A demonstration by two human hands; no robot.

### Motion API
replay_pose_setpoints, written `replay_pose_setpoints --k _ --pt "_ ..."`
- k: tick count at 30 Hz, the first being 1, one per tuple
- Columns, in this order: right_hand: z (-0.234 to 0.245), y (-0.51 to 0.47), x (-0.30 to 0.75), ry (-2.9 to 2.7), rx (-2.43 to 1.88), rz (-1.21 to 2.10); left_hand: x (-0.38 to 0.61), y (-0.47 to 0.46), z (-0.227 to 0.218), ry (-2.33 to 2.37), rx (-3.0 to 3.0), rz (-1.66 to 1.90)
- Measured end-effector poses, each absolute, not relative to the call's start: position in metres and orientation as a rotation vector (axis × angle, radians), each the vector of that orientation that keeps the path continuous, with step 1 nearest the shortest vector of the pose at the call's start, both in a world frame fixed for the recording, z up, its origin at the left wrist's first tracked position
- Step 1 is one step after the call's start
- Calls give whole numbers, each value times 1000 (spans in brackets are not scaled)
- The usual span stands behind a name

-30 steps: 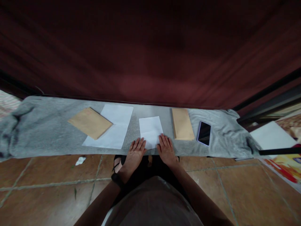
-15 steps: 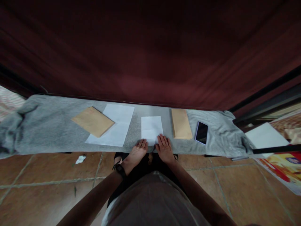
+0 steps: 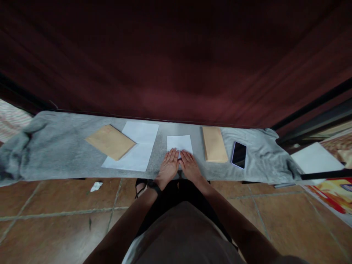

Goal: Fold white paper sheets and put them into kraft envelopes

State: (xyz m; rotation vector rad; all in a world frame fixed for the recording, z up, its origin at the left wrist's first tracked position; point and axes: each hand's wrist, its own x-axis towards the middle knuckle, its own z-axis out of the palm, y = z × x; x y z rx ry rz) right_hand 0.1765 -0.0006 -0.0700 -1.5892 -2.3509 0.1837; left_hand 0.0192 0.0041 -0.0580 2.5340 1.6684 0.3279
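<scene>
A small sheet of white paper (image 3: pixel 179 142) lies on the grey cloth in front of me, its near part covered by my hands. My left hand (image 3: pixel 169 165) rests flat on its near left part, fingers stretched forward. Beside it, my right hand (image 3: pixel 189 167) lies flat on the near right part, the fingertips of both hands almost meeting. To the left, a brown envelope stack (image 3: pixel 110 142) lies slanted over larger white sheets (image 3: pixel 137 156). On the right is a second stack of brown envelopes (image 3: pixel 215 145).
A phone (image 3: pixel 239 155) with a dark screen lies right of the envelopes. The grey cloth (image 3: pixel 60 146) covers a long narrow bench against a dark red surface (image 3: pixel 176 73). A crumpled white scrap (image 3: pixel 96 186) is on the tiled floor. At far right are a white panel (image 3: pixel 316 157) and a colourful box (image 3: pixel 334 194).
Both hands have slid forward and inward over the small white paper, coming together near its middle. The paper's near edge is now hidden. The view has shifted slightly.
</scene>
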Motion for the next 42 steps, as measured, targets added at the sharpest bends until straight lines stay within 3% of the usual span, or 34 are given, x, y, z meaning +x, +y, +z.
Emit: replay_pose_setpoints --k 17,27,32,42 --pt "-89 20 193 -2209 -1770 -30 2 20 -83 1889 2409 440" --pt "-76 37 186 -2150 -1794 167 17 29 -71 1865 2350 531" --pt "-73 71 167 -2316 -1644 309 34 60 -70 1721 2398 395" --pt "-92 93 186 -2232 -1719 139 12 83 -78 1876 2349 394"
